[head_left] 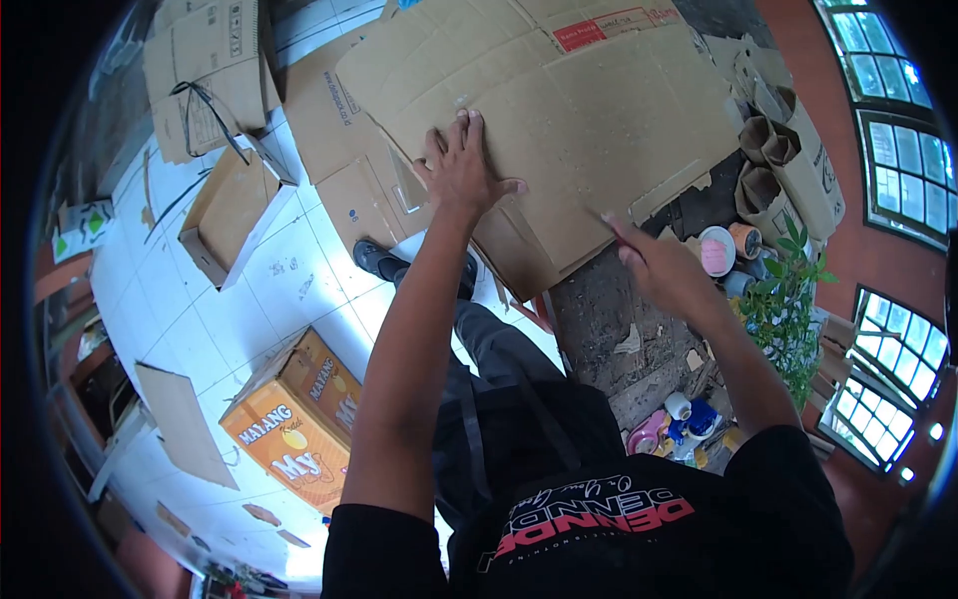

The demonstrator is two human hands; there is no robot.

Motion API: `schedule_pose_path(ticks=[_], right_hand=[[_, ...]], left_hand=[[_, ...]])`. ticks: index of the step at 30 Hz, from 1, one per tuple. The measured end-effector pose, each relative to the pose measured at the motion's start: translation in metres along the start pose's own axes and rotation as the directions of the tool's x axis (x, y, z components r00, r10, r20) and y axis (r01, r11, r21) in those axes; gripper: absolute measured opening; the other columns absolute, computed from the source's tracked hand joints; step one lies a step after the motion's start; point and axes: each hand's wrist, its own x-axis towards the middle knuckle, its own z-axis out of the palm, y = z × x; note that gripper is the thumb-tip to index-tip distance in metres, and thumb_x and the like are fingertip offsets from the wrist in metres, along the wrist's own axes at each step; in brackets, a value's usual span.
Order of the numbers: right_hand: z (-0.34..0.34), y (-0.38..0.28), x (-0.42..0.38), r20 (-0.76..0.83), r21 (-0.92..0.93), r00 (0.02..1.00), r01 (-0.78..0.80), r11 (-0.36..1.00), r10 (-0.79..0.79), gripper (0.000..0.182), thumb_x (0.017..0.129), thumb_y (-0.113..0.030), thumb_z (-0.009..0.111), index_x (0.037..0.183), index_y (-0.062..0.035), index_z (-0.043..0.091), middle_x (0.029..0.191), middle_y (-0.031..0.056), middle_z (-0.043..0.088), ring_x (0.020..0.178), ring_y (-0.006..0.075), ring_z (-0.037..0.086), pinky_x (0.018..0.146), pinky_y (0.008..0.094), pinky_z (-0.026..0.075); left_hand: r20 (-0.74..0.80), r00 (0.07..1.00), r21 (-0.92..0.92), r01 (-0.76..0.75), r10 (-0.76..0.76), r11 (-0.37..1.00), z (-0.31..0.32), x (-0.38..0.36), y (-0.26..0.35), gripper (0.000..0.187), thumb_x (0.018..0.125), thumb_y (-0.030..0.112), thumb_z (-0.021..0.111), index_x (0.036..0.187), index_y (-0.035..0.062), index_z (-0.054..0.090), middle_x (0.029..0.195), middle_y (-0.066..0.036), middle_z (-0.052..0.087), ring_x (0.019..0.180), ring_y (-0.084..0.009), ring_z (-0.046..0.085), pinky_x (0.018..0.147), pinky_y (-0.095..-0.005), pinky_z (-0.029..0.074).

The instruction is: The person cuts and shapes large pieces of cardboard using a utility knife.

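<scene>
A large flattened cardboard sheet [629,120] lies in front of me, with a red printed label near its far edge. My left hand [462,172] presses on it with the fingers spread. Close over the sheet's near right edge, my right hand [667,272] is closed around a small knife [611,222], whose thin tip points up and left toward the board. Most of the handle is hidden in my fingers. More brown cardboard [344,150] lies under the sheet to the left.
On the tiled floor are an orange printed carton [299,419], a shallow open box [235,210] and a loose cardboard piece [185,419]. Folded cardboard [205,75] leans at the upper left. Tubs [717,252], a leafy plant [783,309] and paper sacks [788,160] stand at right.
</scene>
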Motion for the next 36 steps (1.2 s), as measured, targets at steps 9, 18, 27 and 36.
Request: schedule_pose_path(ticks=[9, 18, 27, 36], right_hand=[[-0.022, -0.080, 0.160, -0.323, -0.046, 0.921, 0.215, 0.976, -0.218, 0.047, 0.103, -0.026, 0.053, 0.148, -0.0179, 0.052, 0.108, 0.0256, 0.071, 0.102, 0.0457, 0.068, 0.090, 0.0546, 0.054], [0.049, -0.020, 0.053, -0.081, -0.084, 0.992, 0.090, 0.992, -0.097, 0.056, 0.103, -0.023, 0.052, 0.157, -0.0178, 0.035, 0.095, 0.0283, 0.071, 0.086, 0.0494, 0.069, 0.079, 0.0581, 0.054], [0.015, -0.008, -0.010, 0.000, 0.073, 1.000, -0.012, 0.997, 0.012, 0.049, 0.105, -0.023, 0.050, 0.153, -0.0187, 0.046, 0.098, 0.0290, 0.069, 0.091, 0.0496, 0.066, 0.083, 0.0531, 0.052], [-0.007, -0.085, 0.154, -0.310, -0.064, 0.918, 0.241, 0.968, -0.249, 0.048, 0.103, -0.025, 0.052, 0.150, -0.0186, 0.049, 0.104, 0.0257, 0.072, 0.099, 0.0476, 0.068, 0.087, 0.0563, 0.054]], left_hand=[[0.048, 0.999, -0.003, 0.018, -0.018, 1.000, -0.010, -0.004, 0.003, 0.125, 0.051, 0.058, 0.096, 0.155, 0.0197, 0.036, 0.164, 0.005, 0.034, 0.151, -0.0363, 0.028, 0.113, -0.0720, 0.029], [-0.016, 1.000, 0.028, 0.001, 0.000, 1.000, -0.003, -0.005, -0.004, 0.122, 0.052, 0.066, 0.091, 0.154, 0.0220, 0.041, 0.164, 0.006, 0.035, 0.151, -0.0394, 0.024, 0.109, -0.0737, 0.030], [-0.029, 1.000, -0.079, -0.004, 0.002, 0.997, 0.001, -0.009, -0.002, 0.121, 0.054, 0.060, 0.094, 0.153, 0.0199, 0.038, 0.165, 0.000, 0.033, 0.151, -0.0402, 0.024, 0.111, -0.0715, 0.027], [-0.091, 0.995, -0.094, -0.037, 0.028, 0.995, 0.005, -0.011, -0.007, 0.116, 0.052, 0.061, 0.093, 0.146, 0.0134, 0.045, 0.165, -0.001, 0.034, 0.148, -0.0403, 0.028, 0.105, -0.0663, 0.030]])
